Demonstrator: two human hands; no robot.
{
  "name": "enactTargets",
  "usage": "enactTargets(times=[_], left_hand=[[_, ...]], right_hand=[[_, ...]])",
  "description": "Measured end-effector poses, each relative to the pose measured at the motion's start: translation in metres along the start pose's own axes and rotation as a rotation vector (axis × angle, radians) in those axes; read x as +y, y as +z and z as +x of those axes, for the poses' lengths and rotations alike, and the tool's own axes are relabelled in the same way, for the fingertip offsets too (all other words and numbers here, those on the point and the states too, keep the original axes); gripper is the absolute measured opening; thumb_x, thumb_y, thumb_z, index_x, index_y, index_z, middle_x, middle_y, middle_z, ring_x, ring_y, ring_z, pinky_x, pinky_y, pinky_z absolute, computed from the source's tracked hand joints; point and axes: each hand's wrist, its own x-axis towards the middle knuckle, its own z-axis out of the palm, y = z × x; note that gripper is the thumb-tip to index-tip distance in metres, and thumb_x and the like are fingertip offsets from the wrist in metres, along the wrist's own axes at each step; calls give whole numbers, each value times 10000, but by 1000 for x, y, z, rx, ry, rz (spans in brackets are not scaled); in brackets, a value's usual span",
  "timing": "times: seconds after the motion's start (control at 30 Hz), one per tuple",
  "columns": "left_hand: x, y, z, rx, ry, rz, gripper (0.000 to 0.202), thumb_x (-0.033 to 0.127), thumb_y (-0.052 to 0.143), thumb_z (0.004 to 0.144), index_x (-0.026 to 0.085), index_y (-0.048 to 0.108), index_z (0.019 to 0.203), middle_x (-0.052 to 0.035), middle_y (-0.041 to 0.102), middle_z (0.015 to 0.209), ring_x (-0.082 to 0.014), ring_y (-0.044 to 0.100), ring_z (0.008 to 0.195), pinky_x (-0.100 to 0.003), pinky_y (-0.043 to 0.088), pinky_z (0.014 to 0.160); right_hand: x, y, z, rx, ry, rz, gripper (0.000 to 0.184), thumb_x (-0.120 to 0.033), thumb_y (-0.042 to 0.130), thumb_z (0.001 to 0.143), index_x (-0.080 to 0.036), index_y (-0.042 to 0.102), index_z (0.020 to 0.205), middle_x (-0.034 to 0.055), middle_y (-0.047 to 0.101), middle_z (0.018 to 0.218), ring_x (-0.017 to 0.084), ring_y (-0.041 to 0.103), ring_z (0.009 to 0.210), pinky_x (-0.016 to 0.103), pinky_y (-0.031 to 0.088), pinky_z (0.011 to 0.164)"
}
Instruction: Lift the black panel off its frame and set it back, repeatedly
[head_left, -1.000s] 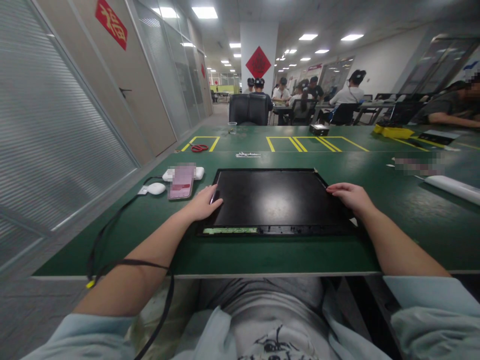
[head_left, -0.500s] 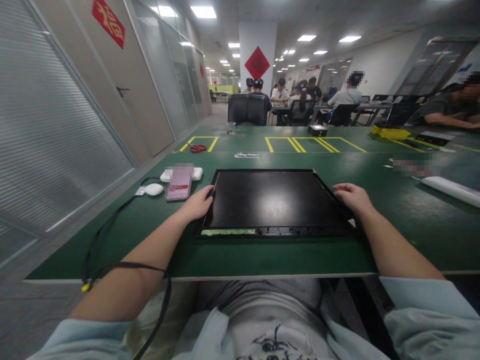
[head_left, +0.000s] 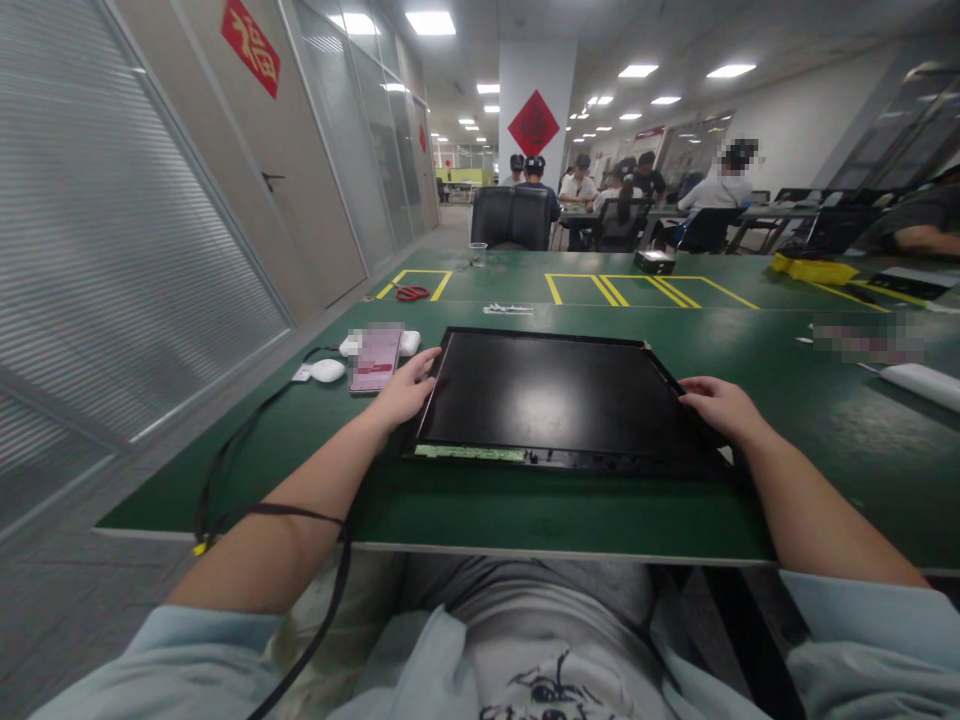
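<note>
A black flat display panel (head_left: 551,395) in a thin dark frame lies in front of me, its dark screen reflecting the ceiling light. Along its near edge runs a bare green strip (head_left: 469,453) that looks like a circuit board. My left hand (head_left: 409,388) is closed on the frame's left side, thumb on the near side of the fingers. At the right side, my right hand (head_left: 716,405) pinches the frame between thumb and fingers. The undersides of the frame and some fingertips are hidden.
A phone (head_left: 376,360), a white plug-like piece (head_left: 328,371) and a black cable (head_left: 247,425) are left of the panel. Red scissors (head_left: 412,293), a clear cup (head_left: 478,254) and a small black box (head_left: 655,262) stand farther back. Several people sit beyond the green table (head_left: 570,520).
The view has turned and tilted slightly, so the scene sits farther right. Both hands keep their hold on the panel's sides; its place on the table looks much the same.
</note>
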Motion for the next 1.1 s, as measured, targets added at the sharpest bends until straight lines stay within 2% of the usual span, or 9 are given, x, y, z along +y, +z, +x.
enactTargets(times=[0.23,0.5,0.63,0.9,1.1], left_hand=[[15,8,-6,118,-59,-309,652,14,652,769,219,596,1386,-101,709,1353,-264,744,1088,-401,625,919],[17,10,-2,242,-102,-401,593,-16,656,748,191,639,1303,-105,714,1345,-254,724,1141,-387,607,951],[16,12,1,284,-161,-421,542,25,682,768,197,662,1282,-100,745,1277,-261,753,1063,-373,631,887],[7,12,9,307,-194,-494,620,103,727,809,196,574,1402,-92,790,1114,-257,785,931,-349,653,759],[9,12,6,278,-199,-512,715,75,806,735,231,559,1387,-72,782,1156,-240,790,880,-332,660,711]], right_hand=[[5,2,5,13,-15,-21,243,-212,741,676,-221,754,918,80,770,920,282,731,914,418,560,891],[11,4,10,10,-47,-2,244,-231,742,659,-225,749,903,88,775,927,286,725,923,419,559,896],[9,3,9,6,-37,-22,236,-230,736,666,-222,745,902,88,771,926,287,722,917,425,553,901],[4,1,5,-19,-23,-33,234,-244,733,675,-223,742,907,93,768,928,301,718,925,443,545,904],[7,1,8,-11,-45,-45,237,-251,736,669,-229,744,905,93,767,919,304,719,919,450,549,898]])
